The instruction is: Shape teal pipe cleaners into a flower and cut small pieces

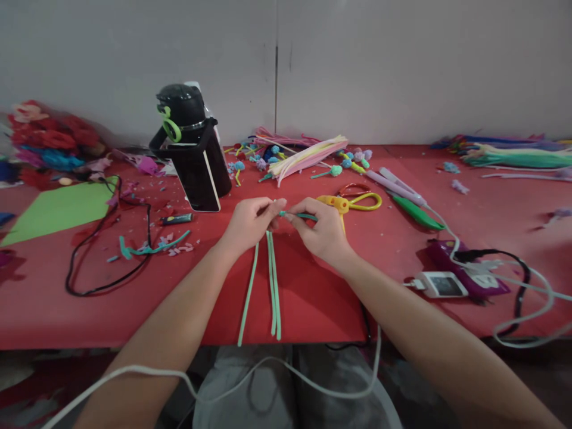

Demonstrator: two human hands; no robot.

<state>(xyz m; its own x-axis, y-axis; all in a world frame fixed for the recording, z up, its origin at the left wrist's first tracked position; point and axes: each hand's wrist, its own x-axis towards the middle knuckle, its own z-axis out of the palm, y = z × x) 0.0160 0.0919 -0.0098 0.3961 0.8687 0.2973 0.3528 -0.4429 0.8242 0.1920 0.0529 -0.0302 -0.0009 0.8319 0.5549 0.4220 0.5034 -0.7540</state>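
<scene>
Near the middle of the red table, my left hand (253, 224) pinches the left end of a teal pipe cleaner (305, 216). My right hand (319, 231) holds the same piece between thumb and fingers, just to the right. Both sets of fingertips nearly meet. Below my left hand, light green pipe cleaners (273, 286) lie lengthwise toward the front edge, their upper ends close to the fingers. Scissors with yellow handles (342, 204) lie right behind my right hand, partly hidden by it.
A black holder (195, 176) with a bottle stands back left. Pink and cream pipe cleaners (308, 159) lie behind my hands. Right are a lilac styling tool (397, 186), a purple case (451, 262) and a white device (442, 285). A white cable (232, 390) crosses my lap.
</scene>
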